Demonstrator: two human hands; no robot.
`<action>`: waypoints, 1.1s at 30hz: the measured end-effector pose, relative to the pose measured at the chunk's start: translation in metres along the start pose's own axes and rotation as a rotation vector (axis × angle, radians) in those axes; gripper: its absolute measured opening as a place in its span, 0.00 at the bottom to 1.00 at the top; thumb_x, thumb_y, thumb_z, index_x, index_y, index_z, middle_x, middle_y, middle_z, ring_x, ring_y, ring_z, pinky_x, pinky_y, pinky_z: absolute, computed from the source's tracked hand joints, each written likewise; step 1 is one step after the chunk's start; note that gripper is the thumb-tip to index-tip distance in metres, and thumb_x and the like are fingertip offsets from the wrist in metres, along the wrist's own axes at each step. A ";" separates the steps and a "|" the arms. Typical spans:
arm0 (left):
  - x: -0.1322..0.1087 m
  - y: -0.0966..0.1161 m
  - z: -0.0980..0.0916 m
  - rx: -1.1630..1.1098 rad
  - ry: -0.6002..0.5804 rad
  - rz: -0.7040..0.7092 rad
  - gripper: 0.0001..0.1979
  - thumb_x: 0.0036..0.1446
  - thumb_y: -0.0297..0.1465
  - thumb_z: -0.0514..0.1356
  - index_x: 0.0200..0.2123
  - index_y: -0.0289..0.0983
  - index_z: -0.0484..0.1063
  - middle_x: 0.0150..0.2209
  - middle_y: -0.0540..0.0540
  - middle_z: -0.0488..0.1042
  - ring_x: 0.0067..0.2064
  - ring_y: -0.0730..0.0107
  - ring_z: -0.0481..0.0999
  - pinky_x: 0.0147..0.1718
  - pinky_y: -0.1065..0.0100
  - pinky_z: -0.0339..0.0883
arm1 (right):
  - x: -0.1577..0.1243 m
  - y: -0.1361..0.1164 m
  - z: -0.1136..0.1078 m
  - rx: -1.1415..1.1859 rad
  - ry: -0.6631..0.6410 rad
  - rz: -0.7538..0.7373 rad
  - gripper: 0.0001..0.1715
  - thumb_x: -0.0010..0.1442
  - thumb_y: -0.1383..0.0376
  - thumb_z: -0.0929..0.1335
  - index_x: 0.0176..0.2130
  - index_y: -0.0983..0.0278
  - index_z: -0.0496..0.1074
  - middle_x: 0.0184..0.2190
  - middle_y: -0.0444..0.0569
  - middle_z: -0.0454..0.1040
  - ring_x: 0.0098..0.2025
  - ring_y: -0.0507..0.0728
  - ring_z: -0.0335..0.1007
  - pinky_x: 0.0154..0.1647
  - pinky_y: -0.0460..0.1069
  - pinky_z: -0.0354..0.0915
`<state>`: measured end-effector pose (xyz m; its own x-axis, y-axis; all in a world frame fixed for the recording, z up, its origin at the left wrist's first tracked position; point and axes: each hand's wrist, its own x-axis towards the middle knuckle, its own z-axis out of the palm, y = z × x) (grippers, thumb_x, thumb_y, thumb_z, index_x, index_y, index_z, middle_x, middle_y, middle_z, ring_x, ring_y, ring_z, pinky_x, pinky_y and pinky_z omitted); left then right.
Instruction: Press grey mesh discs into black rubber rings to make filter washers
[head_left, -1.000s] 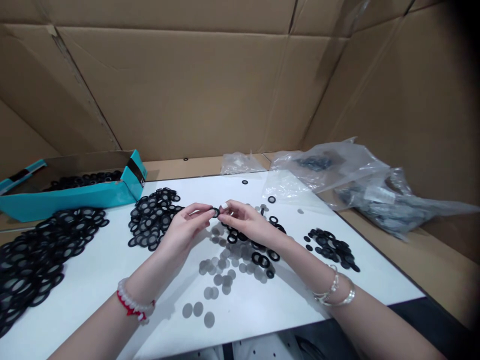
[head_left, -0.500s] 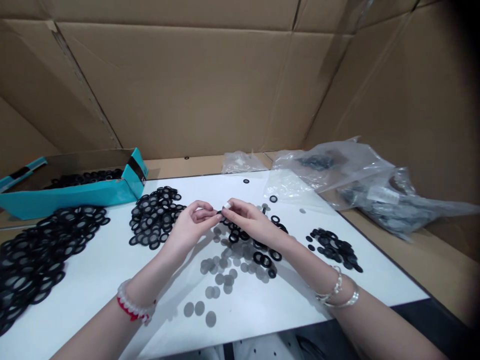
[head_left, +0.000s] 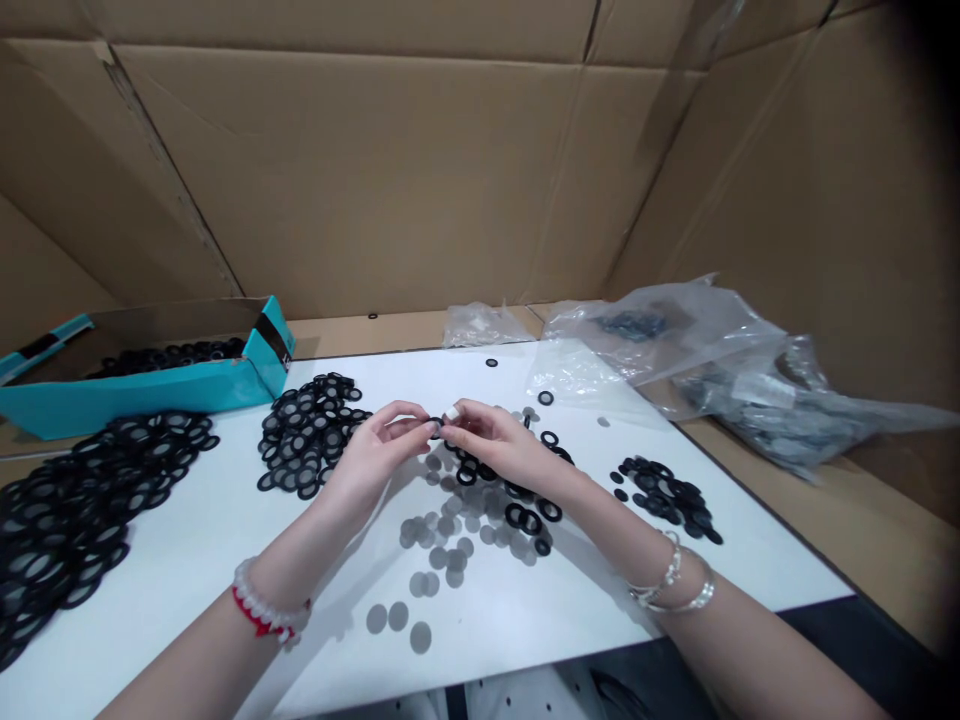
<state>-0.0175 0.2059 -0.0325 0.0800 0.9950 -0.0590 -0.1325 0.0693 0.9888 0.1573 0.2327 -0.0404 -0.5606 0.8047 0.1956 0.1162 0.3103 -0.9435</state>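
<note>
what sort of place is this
Probably a small-parts workbench, perhaps in a workshop or packing area: large brown cardboard panels wall in a flat white tabletop, which holds heaps of round black rings and scattered thin grey discs.

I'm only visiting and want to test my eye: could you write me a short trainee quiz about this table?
1. True or false: the teal box stands open, with black rings inside.
2. Where are the loose grey discs scattered? A) in the teal box B) on the white table C) on the cardboard wall
3. Fill in: the left hand and right hand meet fingertip to fingertip at a small ____.

Key: 1. True. 2. B. 3. Dark ring.
</note>
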 end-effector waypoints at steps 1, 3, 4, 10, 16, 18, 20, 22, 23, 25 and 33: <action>0.000 0.000 0.000 -0.018 -0.025 -0.015 0.11 0.45 0.34 0.67 0.31 0.38 0.69 0.27 0.52 0.73 0.30 0.75 0.71 0.34 0.72 0.62 | 0.000 0.000 0.000 -0.012 0.016 -0.006 0.16 0.61 0.53 0.63 0.30 0.63 0.61 0.27 0.42 0.61 0.28 0.50 0.55 0.28 0.46 0.53; 0.000 0.000 0.000 -0.020 -0.041 -0.048 0.12 0.44 0.33 0.68 0.28 0.37 0.68 0.25 0.53 0.71 0.29 0.76 0.71 0.33 0.72 0.62 | 0.000 -0.001 0.000 -0.037 0.032 -0.003 0.18 0.62 0.53 0.62 0.28 0.62 0.59 0.25 0.40 0.58 0.27 0.50 0.52 0.27 0.46 0.51; -0.001 0.000 0.001 -0.014 -0.040 -0.058 0.12 0.44 0.33 0.68 0.28 0.37 0.68 0.25 0.53 0.71 0.28 0.76 0.70 0.32 0.72 0.61 | 0.000 -0.001 0.000 -0.044 0.025 0.002 0.18 0.63 0.53 0.61 0.28 0.62 0.58 0.25 0.40 0.56 0.27 0.50 0.51 0.27 0.46 0.51; -0.002 0.004 0.003 0.105 -0.061 -0.131 0.13 0.44 0.34 0.68 0.30 0.36 0.69 0.24 0.51 0.72 0.28 0.73 0.70 0.31 0.71 0.60 | -0.003 -0.005 0.003 -0.098 0.057 -0.038 0.19 0.65 0.55 0.59 0.26 0.62 0.53 0.25 0.40 0.52 0.27 0.50 0.49 0.28 0.46 0.49; -0.001 0.002 0.002 0.046 0.044 -0.055 0.13 0.43 0.33 0.69 0.32 0.37 0.71 0.26 0.52 0.74 0.29 0.75 0.71 0.33 0.72 0.62 | -0.003 -0.007 0.001 -0.079 0.009 -0.011 0.17 0.64 0.55 0.60 0.28 0.62 0.56 0.25 0.40 0.53 0.27 0.50 0.50 0.28 0.46 0.50; -0.001 0.001 0.002 -0.038 0.013 -0.065 0.12 0.43 0.32 0.69 0.32 0.38 0.71 0.27 0.52 0.74 0.29 0.76 0.72 0.35 0.72 0.63 | -0.002 -0.006 0.000 -0.037 -0.035 -0.002 0.17 0.64 0.54 0.61 0.29 0.62 0.57 0.26 0.40 0.55 0.28 0.50 0.51 0.28 0.46 0.51; -0.001 0.002 0.002 -0.089 -0.023 -0.100 0.12 0.42 0.32 0.69 0.29 0.38 0.70 0.26 0.53 0.74 0.28 0.76 0.72 0.35 0.72 0.63 | -0.001 -0.004 0.000 -0.039 -0.019 -0.006 0.18 0.64 0.53 0.61 0.29 0.62 0.58 0.25 0.40 0.54 0.28 0.50 0.50 0.27 0.46 0.50; -0.002 0.004 0.004 -0.099 -0.043 -0.129 0.12 0.41 0.31 0.70 0.26 0.37 0.69 0.24 0.53 0.72 0.27 0.76 0.71 0.34 0.72 0.62 | -0.001 -0.002 0.000 -0.079 0.004 -0.009 0.19 0.64 0.52 0.59 0.28 0.62 0.57 0.25 0.40 0.53 0.27 0.51 0.50 0.28 0.46 0.50; -0.003 0.004 0.005 -0.096 -0.046 -0.136 0.13 0.40 0.31 0.70 0.26 0.37 0.68 0.23 0.53 0.72 0.27 0.76 0.71 0.33 0.72 0.62 | -0.001 -0.001 0.000 -0.097 0.002 -0.012 0.20 0.65 0.52 0.58 0.28 0.62 0.56 0.24 0.40 0.53 0.28 0.51 0.50 0.28 0.47 0.51; -0.003 0.005 0.007 -0.079 -0.036 -0.144 0.14 0.39 0.31 0.70 0.26 0.36 0.68 0.21 0.54 0.70 0.26 0.76 0.70 0.32 0.72 0.62 | -0.001 -0.001 0.001 -0.127 -0.019 -0.027 0.20 0.66 0.53 0.57 0.27 0.62 0.56 0.24 0.40 0.54 0.28 0.51 0.51 0.29 0.47 0.51; -0.004 0.004 0.010 -0.062 0.061 -0.125 0.15 0.37 0.30 0.71 0.25 0.35 0.67 0.17 0.59 0.59 0.22 0.80 0.61 0.28 0.73 0.59 | -0.002 -0.007 0.003 -0.233 0.052 -0.099 0.19 0.66 0.59 0.58 0.25 0.62 0.53 0.24 0.41 0.55 0.28 0.51 0.52 0.28 0.47 0.49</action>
<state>-0.0080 0.2016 -0.0272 0.0399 0.9807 -0.1914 -0.1860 0.1955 0.9629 0.1551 0.2271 -0.0352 -0.5361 0.7879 0.3030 0.2521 0.4920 -0.8333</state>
